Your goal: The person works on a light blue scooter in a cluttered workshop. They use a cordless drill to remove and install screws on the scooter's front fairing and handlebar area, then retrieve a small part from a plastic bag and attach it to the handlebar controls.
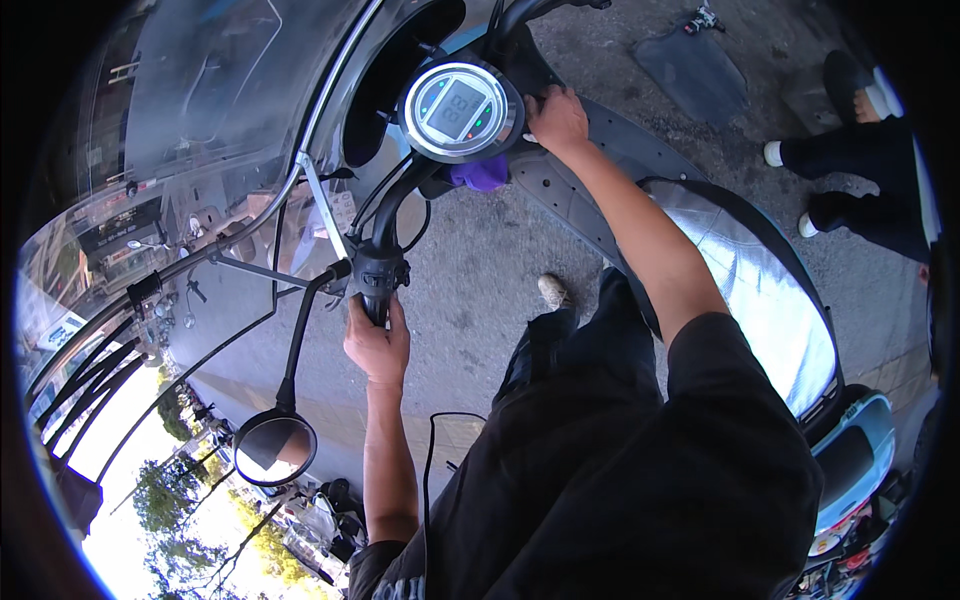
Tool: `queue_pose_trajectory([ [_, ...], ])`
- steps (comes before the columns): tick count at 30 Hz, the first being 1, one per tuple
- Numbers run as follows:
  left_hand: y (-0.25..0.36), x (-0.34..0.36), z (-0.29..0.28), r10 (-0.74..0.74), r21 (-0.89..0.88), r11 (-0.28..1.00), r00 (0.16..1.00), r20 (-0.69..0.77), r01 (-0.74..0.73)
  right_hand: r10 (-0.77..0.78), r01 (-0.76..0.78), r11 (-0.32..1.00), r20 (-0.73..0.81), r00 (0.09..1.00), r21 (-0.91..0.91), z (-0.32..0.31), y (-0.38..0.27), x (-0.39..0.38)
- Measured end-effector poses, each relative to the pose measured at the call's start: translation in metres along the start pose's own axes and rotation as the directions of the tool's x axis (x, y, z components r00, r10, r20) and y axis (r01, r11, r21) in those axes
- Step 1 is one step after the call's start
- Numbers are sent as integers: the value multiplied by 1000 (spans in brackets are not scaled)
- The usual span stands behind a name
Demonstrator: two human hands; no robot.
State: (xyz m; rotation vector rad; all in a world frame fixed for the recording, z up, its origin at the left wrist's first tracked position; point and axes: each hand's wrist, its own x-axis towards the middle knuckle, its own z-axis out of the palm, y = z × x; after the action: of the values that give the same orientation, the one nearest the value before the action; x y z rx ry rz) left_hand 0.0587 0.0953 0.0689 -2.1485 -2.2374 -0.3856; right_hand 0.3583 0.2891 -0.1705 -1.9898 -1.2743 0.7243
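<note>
Hands (560, 122) apart — left (376, 350) around handgrip (376, 309)

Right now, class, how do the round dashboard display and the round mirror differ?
The dashboard display has a broad, shiny silver rim, while the mirror has a thin black one.
The display shows digits and small coloured lights; the mirror shows a reflection.
The display sits beside the right hand, whereas the mirror is on a black stalk, nearer the left hand.
Both look round and dark-backed items aside, both have a glossy face.

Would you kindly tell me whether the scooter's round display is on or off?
On: the round display shows digits, and small green indicators glow beside them.
</note>
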Motion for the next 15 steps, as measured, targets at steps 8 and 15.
queue_pose_trajectory([
  [8,-13,0,-10,48,-126,992,989,138,-30,108,-114,992,93,990,62,-9,-10,-177],
  [15,-52,-5,-19,338,-431,868,929,151,-246,-12,-26,892,82,997,451,-12,-126,-298],
])
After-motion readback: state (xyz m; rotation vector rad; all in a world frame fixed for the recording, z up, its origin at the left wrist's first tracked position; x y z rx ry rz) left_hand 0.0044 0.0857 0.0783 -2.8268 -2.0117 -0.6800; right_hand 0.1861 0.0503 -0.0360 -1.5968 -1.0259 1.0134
